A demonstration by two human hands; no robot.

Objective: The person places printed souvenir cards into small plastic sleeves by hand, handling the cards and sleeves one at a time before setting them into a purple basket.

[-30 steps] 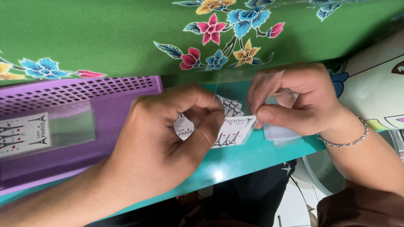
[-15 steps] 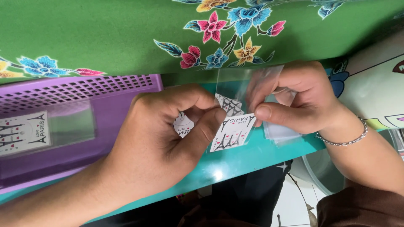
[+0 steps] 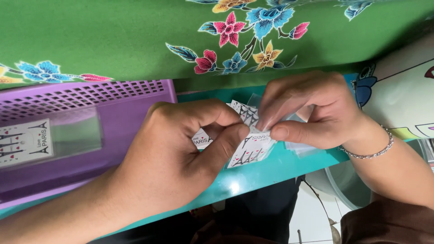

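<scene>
Teal tabletop [image 3: 271,174] under green floral cloth [image 3: 135,40]

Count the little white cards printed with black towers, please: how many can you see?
3, perhaps more hidden by fingers. One white tower-printed card is pinched between the left hand and right hand; another peeks from the left fingers; a third lies on the purple perforated plastic basket.

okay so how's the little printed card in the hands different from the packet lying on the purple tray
The printed card is pinched between left hand and right hand, tilted, partly hidden by fingers. The packet lies flat and untouched on the purple tray, fully visible, with a long clear section. Both carry the same white tower-and-hearts print.
</scene>
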